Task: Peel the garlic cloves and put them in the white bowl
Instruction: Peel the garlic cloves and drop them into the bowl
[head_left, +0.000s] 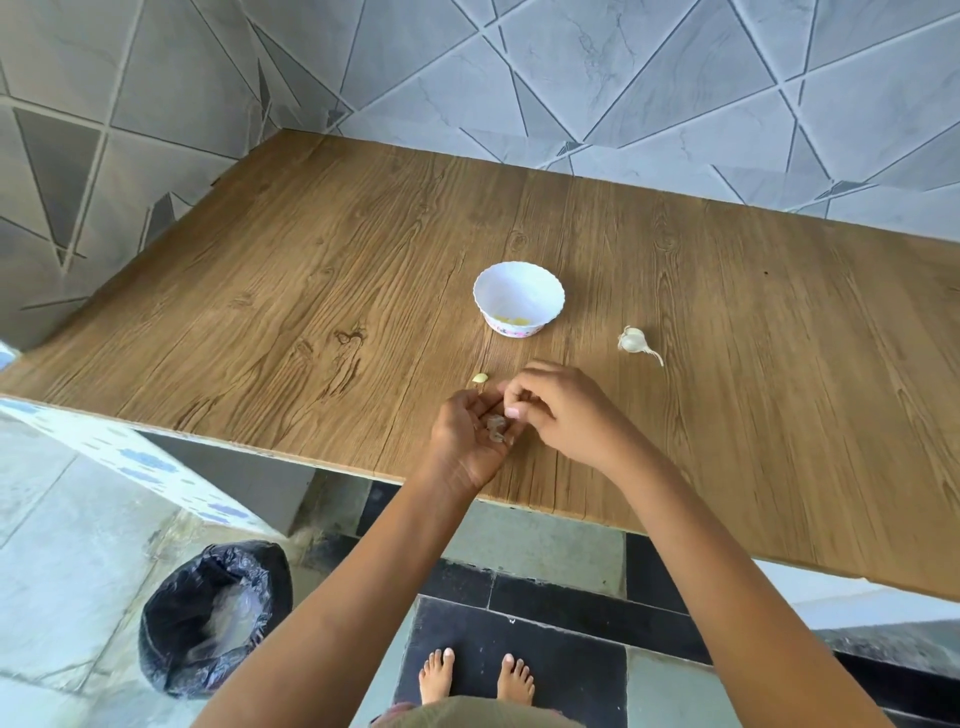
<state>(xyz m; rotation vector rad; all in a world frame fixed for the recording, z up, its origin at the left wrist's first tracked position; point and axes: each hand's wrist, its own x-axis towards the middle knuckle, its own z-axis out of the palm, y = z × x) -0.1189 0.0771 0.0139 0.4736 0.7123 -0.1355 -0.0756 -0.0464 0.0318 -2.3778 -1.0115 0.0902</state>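
Note:
A white scalloped bowl (535, 283) stands mid-table with a few yellowish peeled cloves at its bottom. To its right lies a partial garlic bulb (634, 341) with a curled stem. One peeled clove (480, 378) lies on the wood just left of my hands. My left hand (467, 441) is palm up near the front edge, cupping thin papery garlic skins (496, 428). My right hand (556, 410) meets it from the right, fingers curled and pinching at something small between the two hands; a clove there is mostly hidden by the fingers.
The wooden table (311, 291) sits against grey tiled walls. On the floor at the lower left stands a bin lined with a black bag (213, 618). Bare feet stand on dark floor tiles below the table's front edge.

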